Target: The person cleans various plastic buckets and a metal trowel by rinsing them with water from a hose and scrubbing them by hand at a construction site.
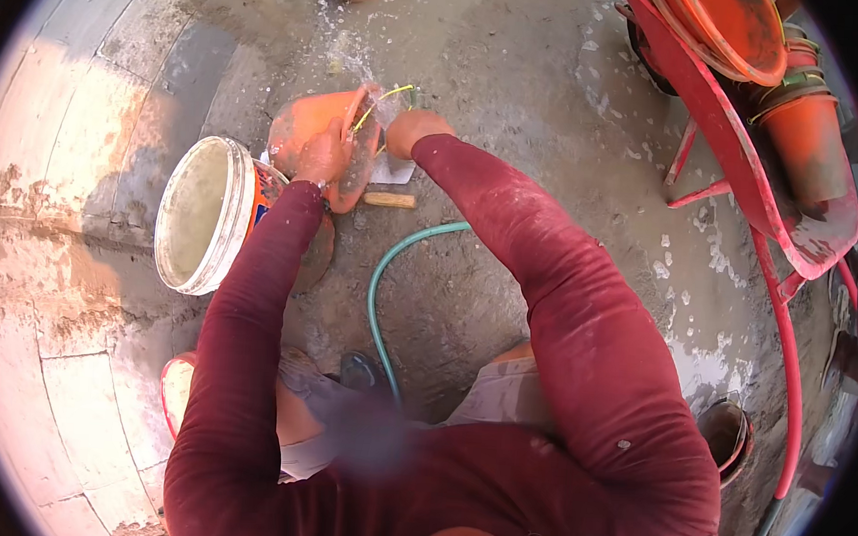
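An orange bucket point(306, 118) lies tipped on its side, its mouth facing right. My left hand point(324, 154) is closed on it near the rim. My right hand point(415, 131) is a fist just right of the mouth, where clear water splashes. A green hose point(377, 284) curves up from between my legs and passes under my right forearm; it seems to end in that fist, though the grip is partly hidden. The bucket's thin yellow handle point(391, 93) sticks out between my hands. Below the mouth lies a wooden handle point(390, 200) beside a pale flat piece.
A large white bucket point(230, 236) stands left of my left forearm. At the right is a red wheelbarrow point(722, 129) loaded with stacked orange buckets point(805, 144). A dark bucket point(723, 433) sits by my right elbow. The concrete floor point(490, 65) is wet; paving slabs point(79, 374) lie left.
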Motion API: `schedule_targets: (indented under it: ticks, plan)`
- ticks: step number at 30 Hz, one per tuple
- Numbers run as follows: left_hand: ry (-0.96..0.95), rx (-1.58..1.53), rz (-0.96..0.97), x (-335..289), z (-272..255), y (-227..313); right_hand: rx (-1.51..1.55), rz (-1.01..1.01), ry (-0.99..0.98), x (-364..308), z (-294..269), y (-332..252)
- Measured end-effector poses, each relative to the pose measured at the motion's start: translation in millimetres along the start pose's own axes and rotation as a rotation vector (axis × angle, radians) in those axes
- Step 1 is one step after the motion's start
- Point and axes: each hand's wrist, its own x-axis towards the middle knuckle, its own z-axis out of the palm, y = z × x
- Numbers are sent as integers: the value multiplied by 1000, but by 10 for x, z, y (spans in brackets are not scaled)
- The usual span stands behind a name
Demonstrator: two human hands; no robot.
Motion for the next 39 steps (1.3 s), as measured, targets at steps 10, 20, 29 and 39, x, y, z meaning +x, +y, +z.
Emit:
schedule_targets:
  ticks: [10,20,29,39]
  plan:
    - [399,-598,-88,340,-433,-585,-249,-183,-202,116,121,172]
    - [115,-91,140,299,-216,-310,-156,-369,-19,123,62,-183]
    - [307,-211,194,245,-30,34,-126,-108,-72,-55,-103,284]
    - [250,-921,513,293,-1375,1484,-333,4,-182,-509,316,1622]
